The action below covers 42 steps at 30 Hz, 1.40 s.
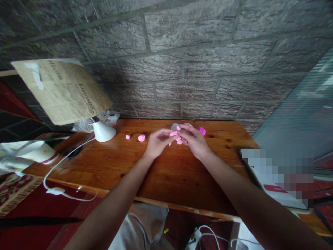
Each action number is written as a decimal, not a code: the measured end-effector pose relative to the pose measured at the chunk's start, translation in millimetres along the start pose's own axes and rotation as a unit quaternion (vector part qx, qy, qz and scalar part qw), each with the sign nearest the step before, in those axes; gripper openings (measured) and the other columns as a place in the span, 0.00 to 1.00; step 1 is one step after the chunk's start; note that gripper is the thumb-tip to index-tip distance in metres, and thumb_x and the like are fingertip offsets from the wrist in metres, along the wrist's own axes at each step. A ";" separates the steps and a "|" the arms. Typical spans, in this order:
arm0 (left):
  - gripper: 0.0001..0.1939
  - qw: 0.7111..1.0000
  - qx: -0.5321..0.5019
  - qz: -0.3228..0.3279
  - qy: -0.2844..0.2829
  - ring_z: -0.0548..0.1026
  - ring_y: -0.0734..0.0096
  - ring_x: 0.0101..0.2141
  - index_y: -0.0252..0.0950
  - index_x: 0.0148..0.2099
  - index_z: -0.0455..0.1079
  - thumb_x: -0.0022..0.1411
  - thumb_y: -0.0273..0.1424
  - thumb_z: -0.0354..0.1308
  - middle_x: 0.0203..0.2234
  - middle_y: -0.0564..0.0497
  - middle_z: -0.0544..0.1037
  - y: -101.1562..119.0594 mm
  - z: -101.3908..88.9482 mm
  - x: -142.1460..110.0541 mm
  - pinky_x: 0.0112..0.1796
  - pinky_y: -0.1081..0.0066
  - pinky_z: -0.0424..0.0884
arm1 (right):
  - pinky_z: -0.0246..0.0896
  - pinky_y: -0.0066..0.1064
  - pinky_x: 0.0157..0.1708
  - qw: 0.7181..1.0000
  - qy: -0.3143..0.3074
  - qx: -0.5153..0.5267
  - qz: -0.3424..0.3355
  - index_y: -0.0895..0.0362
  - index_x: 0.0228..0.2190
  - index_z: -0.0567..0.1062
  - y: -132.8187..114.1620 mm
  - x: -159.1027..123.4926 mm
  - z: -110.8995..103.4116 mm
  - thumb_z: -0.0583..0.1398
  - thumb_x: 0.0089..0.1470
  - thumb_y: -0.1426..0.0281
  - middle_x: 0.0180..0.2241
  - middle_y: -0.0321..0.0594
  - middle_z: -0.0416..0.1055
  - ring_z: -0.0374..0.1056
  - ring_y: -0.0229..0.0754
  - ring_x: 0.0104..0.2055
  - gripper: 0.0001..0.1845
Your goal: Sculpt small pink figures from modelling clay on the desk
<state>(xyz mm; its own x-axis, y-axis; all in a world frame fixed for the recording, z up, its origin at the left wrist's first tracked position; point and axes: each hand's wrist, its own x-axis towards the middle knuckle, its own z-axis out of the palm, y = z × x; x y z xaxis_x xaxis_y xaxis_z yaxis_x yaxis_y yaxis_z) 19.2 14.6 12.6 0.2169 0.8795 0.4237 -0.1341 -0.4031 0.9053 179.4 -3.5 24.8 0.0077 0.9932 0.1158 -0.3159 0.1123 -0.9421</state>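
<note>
Scanning from the left, I see the lamp (104, 132) on the table (166, 173), then a small pink ball (127, 136) and a bigger pink lump (141, 138), set apart. Next, my left hand (159, 143) has its thumb and fingers closed on the pink clay (174, 135), between my two hands over the table. My right hand (194, 139) pinches the same clay from its side, fingers nearly together. Just beside it lies a magenta piece (202, 131).
</note>
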 end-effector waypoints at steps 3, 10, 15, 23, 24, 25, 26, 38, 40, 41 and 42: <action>0.14 1.000 0.007 0.005 0.006 0.78 0.69 0.29 0.35 0.37 0.79 0.49 0.36 0.74 0.31 0.49 0.84 -0.1 0.2 -0.1 0.28 0.72 0.70 | 0.53 0.27 0.22 1.000 -0.002 -0.005 -0.002 0.56 0.41 0.79 -0.8 0.3 -0.7 0.72 0.39 0.59 0.24 0.30 0.68 0.61 0.32 0.22 0.27; 0.14 1.000 0.016 0.007 0.004 0.78 0.69 0.29 0.36 0.38 0.80 0.50 0.36 0.74 0.31 0.49 0.84 -0.3 -0.3 0.3 0.28 0.72 0.70 | 0.53 0.27 0.22 1.000 -0.005 -0.012 -0.008 0.56 0.43 0.77 0.5 1.8 -2.9 0.72 0.39 0.60 0.23 0.30 0.68 0.61 0.33 0.23 0.28; 0.14 1.000 0.012 0.009 0.004 0.77 0.70 0.28 0.36 0.38 0.80 0.50 0.36 0.74 0.31 0.49 0.84 -1.9 -0.6 0.4 0.28 0.72 0.70 | 0.53 0.27 0.22 1.000 -0.001 -0.007 0.005 0.55 0.44 0.76 0.0 1.2 -1.9 0.72 0.38 0.62 0.24 0.30 0.70 0.61 0.32 0.22 0.29; 0.14 0.999 0.040 0.020 0.008 0.79 0.68 0.30 0.36 0.40 0.80 0.51 0.35 0.73 0.32 0.49 0.84 -0.9 -1.1 -0.8 0.32 0.70 0.72 | 0.50 0.26 0.22 0.999 0.014 0.023 0.038 0.55 0.42 0.76 -0.9 -0.7 1.4 0.73 0.34 0.64 0.24 0.28 0.69 0.58 0.31 0.21 0.29; 0.14 0.999 0.043 0.023 0.013 0.79 0.68 0.32 0.36 0.40 0.80 0.51 0.35 0.73 0.33 0.48 0.84 -1.0 -1.1 -0.8 0.34 0.69 0.73 | 0.50 0.26 0.22 0.999 0.012 0.019 0.037 0.55 0.42 0.76 -1.1 -0.7 1.1 0.73 0.35 0.64 0.24 0.29 0.69 0.59 0.31 0.21 0.29; 0.14 0.998 0.045 0.027 0.017 0.80 0.67 0.33 0.36 0.40 0.79 0.51 0.34 0.73 0.34 0.48 0.84 -1.6 -1.3 -0.7 0.37 0.68 0.74 | 0.50 0.26 0.22 0.999 0.008 0.014 0.035 0.55 0.42 0.76 -1.5 -0.7 0.7 0.73 0.35 0.63 0.24 0.29 0.69 0.59 0.31 0.22 0.29; 0.15 0.998 0.047 0.031 0.021 0.80 0.67 0.35 0.36 0.41 0.79 0.51 0.34 0.73 0.35 0.48 0.84 -2.4 -1.6 -0.5 0.40 0.67 0.74 | 0.51 0.26 0.22 0.999 0.004 0.010 0.033 0.54 0.42 0.76 -2.1 -0.8 0.3 0.73 0.35 0.63 0.24 0.29 0.69 0.60 0.31 0.22 0.29; 0.13 0.998 0.058 0.027 -0.022 0.80 0.69 0.36 0.34 0.40 0.77 0.56 0.36 0.70 0.35 0.48 0.83 -9.7 -5.0 0.9 0.40 0.69 0.74 | 0.51 0.26 0.24 0.998 -0.005 -0.006 0.062 0.54 0.42 0.78 -7.2 0.8 -3.9 0.73 0.33 0.67 0.29 0.33 0.76 0.61 0.31 0.23 0.29; 0.12 0.998 0.053 0.026 -0.024 0.79 0.70 0.34 0.35 0.40 0.76 0.57 0.36 0.70 0.34 0.49 0.83 -8.5 -4.5 0.6 0.37 0.71 0.73 | 0.52 0.27 0.25 0.998 0.008 -0.001 0.069 0.54 0.41 0.78 -9.7 1.7 -5.5 0.73 0.33 0.66 0.29 0.33 0.76 0.61 0.31 0.23 0.28; 0.12 0.998 0.053 0.023 -0.025 0.79 0.71 0.32 0.35 0.40 0.76 0.57 0.36 0.69 0.33 0.49 0.83 -8.1 -4.5 0.5 0.34 0.72 0.72 | 0.53 0.27 0.25 0.997 0.017 0.001 0.071 0.53 0.40 0.78 -10.9 2.3 -6.5 0.73 0.33 0.66 0.30 0.33 0.76 0.61 0.31 0.24 0.28; 0.12 0.998 0.055 0.019 -0.026 0.78 0.72 0.30 0.35 0.40 0.75 0.57 0.37 0.69 0.33 0.50 0.82 -8.0 -4.7 0.4 0.32 0.73 0.71 | 0.53 0.27 0.25 0.997 0.027 0.000 0.073 0.53 0.39 0.78 -11.9 3.1 -7.7 0.73 0.33 0.66 0.30 0.33 0.77 0.60 0.31 0.23 0.27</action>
<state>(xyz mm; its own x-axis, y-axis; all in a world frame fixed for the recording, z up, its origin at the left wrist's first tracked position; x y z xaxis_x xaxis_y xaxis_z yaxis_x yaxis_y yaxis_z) 15.8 19.5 5.4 0.2638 0.8499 0.4562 -0.0365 -0.4638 0.8852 190.4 -1.6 33.9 0.0138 0.9991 -0.0390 -0.3176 -0.0326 -0.9477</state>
